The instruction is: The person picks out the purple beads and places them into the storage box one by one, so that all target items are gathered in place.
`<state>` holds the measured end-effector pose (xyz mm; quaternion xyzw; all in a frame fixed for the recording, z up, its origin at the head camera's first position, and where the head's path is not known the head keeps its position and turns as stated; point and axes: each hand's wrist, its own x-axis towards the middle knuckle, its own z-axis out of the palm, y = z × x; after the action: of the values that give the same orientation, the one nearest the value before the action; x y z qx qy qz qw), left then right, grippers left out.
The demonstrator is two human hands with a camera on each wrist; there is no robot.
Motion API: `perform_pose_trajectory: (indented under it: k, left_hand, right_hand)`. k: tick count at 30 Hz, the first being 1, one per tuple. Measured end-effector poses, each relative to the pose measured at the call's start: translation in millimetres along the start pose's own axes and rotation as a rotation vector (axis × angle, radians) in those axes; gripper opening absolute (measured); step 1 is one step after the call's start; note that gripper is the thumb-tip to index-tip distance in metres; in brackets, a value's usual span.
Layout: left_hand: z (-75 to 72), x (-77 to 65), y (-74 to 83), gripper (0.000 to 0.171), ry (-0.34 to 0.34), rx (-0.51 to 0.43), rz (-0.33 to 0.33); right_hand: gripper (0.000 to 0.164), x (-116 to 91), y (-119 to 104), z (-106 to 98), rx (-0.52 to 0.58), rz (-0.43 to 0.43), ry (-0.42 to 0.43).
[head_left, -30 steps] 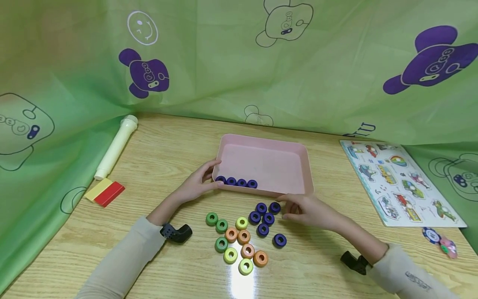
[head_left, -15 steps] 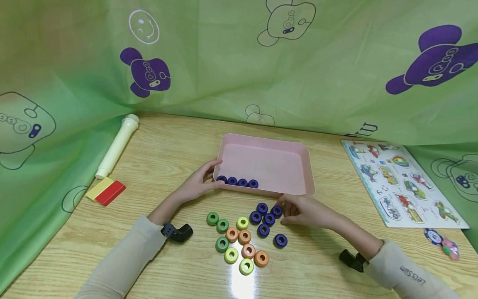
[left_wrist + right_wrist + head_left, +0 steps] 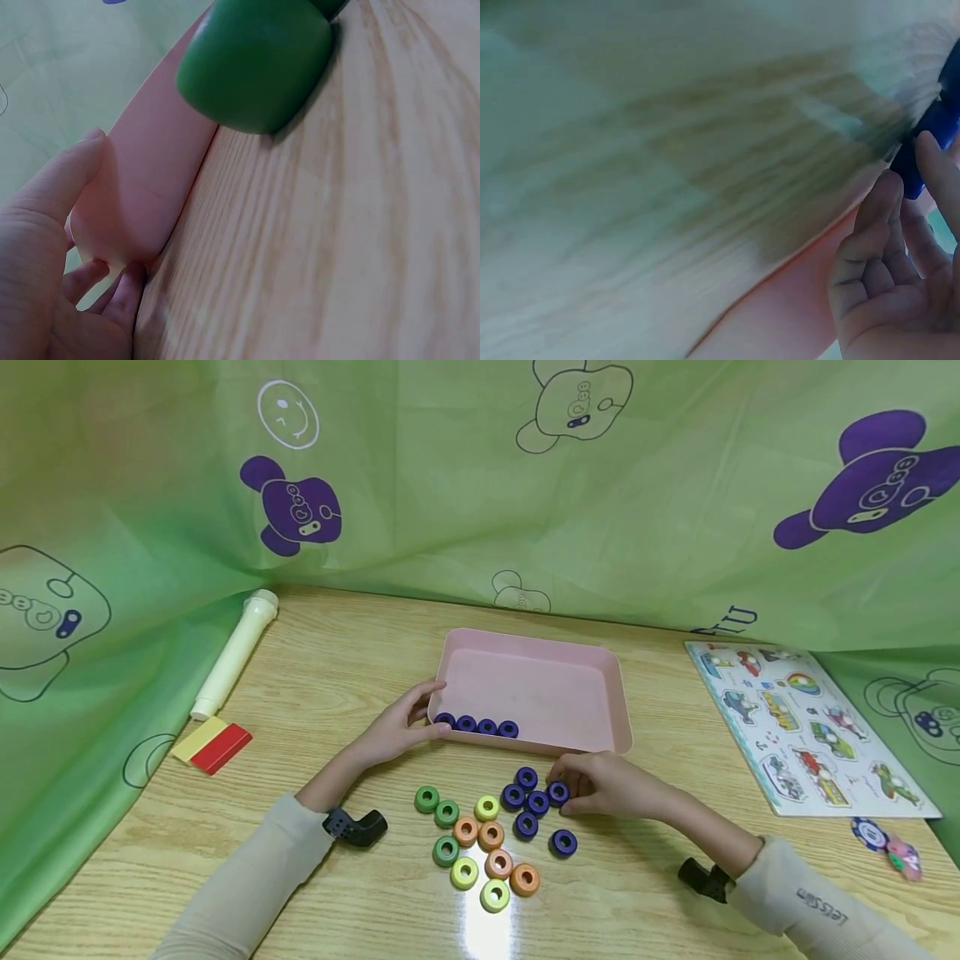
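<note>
My left hand holds the near left corner of a shallow pink tray. In the left wrist view its thumb lies against the tray's front wall, with fingers curled round the corner. A short row of dark blue rings lines the inside of the tray's near wall. My right hand, just in front of the tray, pinches a dark blue ring between thumb and finger. In the right wrist view this blue ring shows at the fingertips. Several more blue rings lie close beside it.
Green rings, orange rings and yellow rings lie loose nearer the person. A white microphone-shaped tube and a yellow-and-red piece are at left. On the right lies a picture puzzle board.
My right hand has moved slightly toward the person, and the blue ring at its fingertips has shifted nearer too. Neighbouring blue rings have shifted a little. The left hand stays at the tray.
</note>
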<state>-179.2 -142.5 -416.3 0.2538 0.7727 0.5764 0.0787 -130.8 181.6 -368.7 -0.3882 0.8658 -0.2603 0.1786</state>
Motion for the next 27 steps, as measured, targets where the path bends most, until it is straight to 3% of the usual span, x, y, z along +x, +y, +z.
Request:
perform_pose_trajectory:
  k: [9,16,21,27]
  left_hand:
    - [-0.1,-0.4,1.1,0.065,-0.001,-0.005,-0.013]
    - [1.3,-3.6,25.2,0.06,-0.004,-0.032,-0.002]
    - [2.2,-5.1,34.4,0.059,-0.003,-0.029,-0.016]
    - [2.7,-5.2,32.2,0.059,-0.005,-0.05,-0.007]
  right_hand:
    - [0.028,-2.5,-9.4,-12.1,0.055,0.003,0.058]
    - [0.027,0.9,-17.0,-36.7,0.04,0.024,0.156]
    - [0.026,9.0,-9.3,-51.4,0.076,0.018,0.23]
    - [0.026,24.5,8.5,-56.0,0.136,0.031,0.266]
